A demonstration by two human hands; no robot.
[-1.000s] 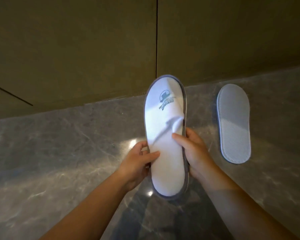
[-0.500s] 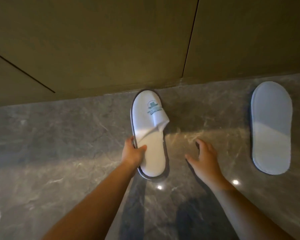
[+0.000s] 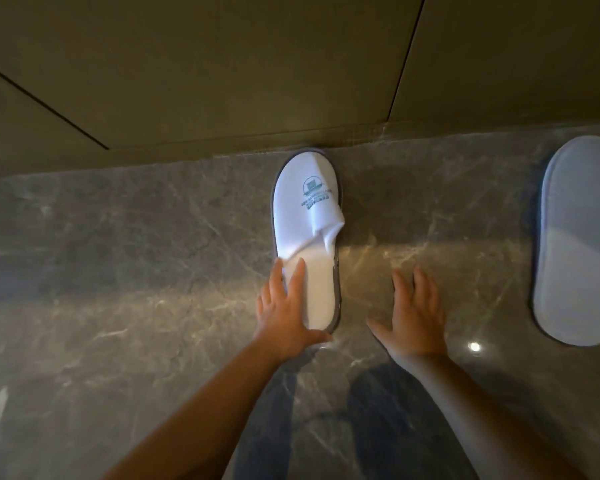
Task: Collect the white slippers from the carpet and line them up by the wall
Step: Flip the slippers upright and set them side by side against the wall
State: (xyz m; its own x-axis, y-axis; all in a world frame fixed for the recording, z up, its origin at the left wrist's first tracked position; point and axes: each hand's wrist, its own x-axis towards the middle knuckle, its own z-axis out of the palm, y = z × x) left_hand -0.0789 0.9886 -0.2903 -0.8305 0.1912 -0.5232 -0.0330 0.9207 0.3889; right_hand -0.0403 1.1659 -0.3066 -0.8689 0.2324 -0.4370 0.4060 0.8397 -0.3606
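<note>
A polished grey marble floor with pale veins fills the near part of the scene, and a dark olive panelled wall rises along its far edge. Left of centre, a white cloth slipper with a grey rim and a green printed logo lies sole down on the floor, its toe touching the foot of the wall and its heel pointing near. Its upper is creased, with one flap folded over on the right side. The left hand rests flat and open on the heel part of this slipper, fingers spread along its left edge and thumb at the heel rim, gripping nothing. Just right of the slipper, the right hand is spread open, palm down and empty, over the bare floor; whether it touches the marble cannot be told. Well to the right, at the picture's edge, a second white slipper turned pale sole up lies near the wall, partly cut off.
</note>
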